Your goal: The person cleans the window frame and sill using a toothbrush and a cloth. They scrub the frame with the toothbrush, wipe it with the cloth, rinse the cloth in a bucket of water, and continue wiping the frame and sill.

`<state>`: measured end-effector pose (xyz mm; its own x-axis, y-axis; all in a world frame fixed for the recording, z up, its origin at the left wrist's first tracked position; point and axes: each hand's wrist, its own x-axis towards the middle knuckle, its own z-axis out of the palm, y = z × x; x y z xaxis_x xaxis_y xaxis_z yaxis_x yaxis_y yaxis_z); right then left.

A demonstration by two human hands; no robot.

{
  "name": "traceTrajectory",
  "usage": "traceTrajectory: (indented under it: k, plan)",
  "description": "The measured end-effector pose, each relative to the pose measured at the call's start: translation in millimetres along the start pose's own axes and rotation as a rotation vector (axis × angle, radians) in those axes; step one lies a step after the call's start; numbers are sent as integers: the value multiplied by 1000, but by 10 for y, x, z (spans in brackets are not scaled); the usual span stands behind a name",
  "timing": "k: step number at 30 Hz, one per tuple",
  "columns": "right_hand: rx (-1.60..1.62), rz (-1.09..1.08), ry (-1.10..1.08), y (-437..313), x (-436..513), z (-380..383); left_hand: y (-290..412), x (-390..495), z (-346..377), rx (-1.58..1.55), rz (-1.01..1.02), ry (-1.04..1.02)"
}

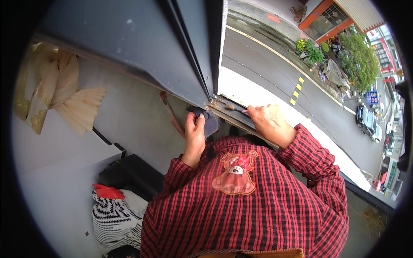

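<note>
My right hand (269, 124) grips a small brush (233, 107) by its handle, which looks like a toothbrush. Its bristle end lies in the dark window track (240, 113), near the corner of the frame. Loose brown dirt (214, 104) has gathered at that corner. In my left hand (195, 132) is a bunched dark grey cloth (209, 122), held beside the inner edge of the sill. The cloth hangs just under the track's corner end.
A dark window frame (129, 42) rises before me at upper left. Outside the white ledge (290, 132) drops to a street (267, 71) with parked cars. Cream curtain fabric (61, 90) hangs knotted at left. A black item (132, 175) and patterned cloth (116, 219) lie lower left.
</note>
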<state>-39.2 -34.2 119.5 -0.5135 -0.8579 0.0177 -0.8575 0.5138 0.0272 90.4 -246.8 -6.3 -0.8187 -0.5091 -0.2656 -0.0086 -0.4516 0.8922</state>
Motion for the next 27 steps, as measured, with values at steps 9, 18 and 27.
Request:
traceTrajectory:
  k: [9, 18, 27]
  plan:
    - [45, 70, 70, -87, 247, 189, 29, 122, 154, -20, -48, -108]
    - [157, 125, -62, 78, 212, 214, 35, 167, 211, 43, -31, -156]
    - [206, 335, 184, -134, 40, 405, -74, 249, 173, 41, -30, -149]
